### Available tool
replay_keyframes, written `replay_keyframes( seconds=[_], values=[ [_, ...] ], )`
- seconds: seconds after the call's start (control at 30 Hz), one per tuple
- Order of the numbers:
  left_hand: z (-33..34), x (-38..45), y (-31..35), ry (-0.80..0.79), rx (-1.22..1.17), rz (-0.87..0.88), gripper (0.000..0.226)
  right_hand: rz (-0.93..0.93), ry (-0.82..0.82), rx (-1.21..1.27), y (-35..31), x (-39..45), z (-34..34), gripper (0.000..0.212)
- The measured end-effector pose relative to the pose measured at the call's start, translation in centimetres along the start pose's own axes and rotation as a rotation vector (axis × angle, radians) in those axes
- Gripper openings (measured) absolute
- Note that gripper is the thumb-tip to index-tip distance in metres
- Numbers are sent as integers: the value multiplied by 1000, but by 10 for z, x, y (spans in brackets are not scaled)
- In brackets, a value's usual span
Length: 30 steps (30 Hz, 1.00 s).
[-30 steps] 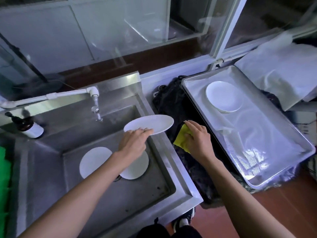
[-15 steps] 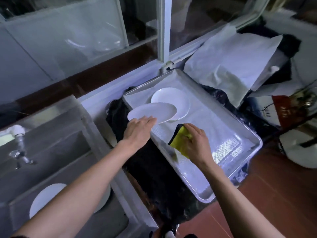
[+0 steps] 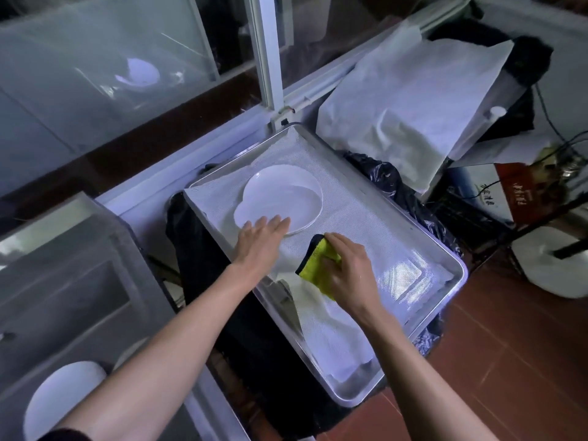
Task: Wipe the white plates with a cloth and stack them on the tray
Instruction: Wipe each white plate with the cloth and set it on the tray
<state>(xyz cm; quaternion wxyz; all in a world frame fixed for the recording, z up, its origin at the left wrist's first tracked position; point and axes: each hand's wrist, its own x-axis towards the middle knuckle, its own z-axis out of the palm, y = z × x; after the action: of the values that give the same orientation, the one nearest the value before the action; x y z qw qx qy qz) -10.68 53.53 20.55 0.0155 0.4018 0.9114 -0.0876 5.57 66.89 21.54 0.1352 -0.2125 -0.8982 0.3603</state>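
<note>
A metal tray (image 3: 457,266) lined with a white mesh sheet lies in front of me. One white plate (image 3: 296,186) rests flat at its far end. A second white plate (image 3: 249,211) overlaps it on the left. My left hand (image 3: 259,241) grips this plate's near edge, fingers flat on top. My right hand (image 3: 351,275) hovers over the middle of the tray, holding a yellow cloth (image 3: 316,265) with a dark edge. Two more white plates (image 3: 60,396) lie in the steel sink (image 3: 95,297) at lower left, one mostly hidden by my arm.
Black plastic sheeting (image 3: 222,297) lies under the tray, between it and the sink. A white covered heap (image 3: 397,106) stands behind the tray on the right. A window post (image 3: 269,58) rises at the back. Red floor tiles (image 3: 509,361) show at right.
My left hand carried the plate from above the sink to the tray and lowered it onto the plate there. My right hand with the cloth moved along over the tray.
</note>
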Motion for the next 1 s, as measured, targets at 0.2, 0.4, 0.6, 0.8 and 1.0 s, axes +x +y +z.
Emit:
replay_keyframes(
  seconds=[0.2, 0.4, 0.6, 0.8, 1.0],
  values=[
    [15, 14, 9, -68, -25, 14, 88, -4, -44, 30, 12, 7, 6, 46],
    [36, 20, 11, -122, -25, 18, 99, -7, -57, 55, 19, 7, 11, 46],
    [40, 35, 6, -129, -11, 14, 95, 0, -67, 75, 25, 7, 15, 45],
    [43, 43, -3, -139, 5, 56, 95, -27, -64, 90, 25, 10, 10, 35],
    [39, 45, 1, -112, -64, 3, 54, -53, -102, 31, 29, 8, 14, 31]
  ],
)
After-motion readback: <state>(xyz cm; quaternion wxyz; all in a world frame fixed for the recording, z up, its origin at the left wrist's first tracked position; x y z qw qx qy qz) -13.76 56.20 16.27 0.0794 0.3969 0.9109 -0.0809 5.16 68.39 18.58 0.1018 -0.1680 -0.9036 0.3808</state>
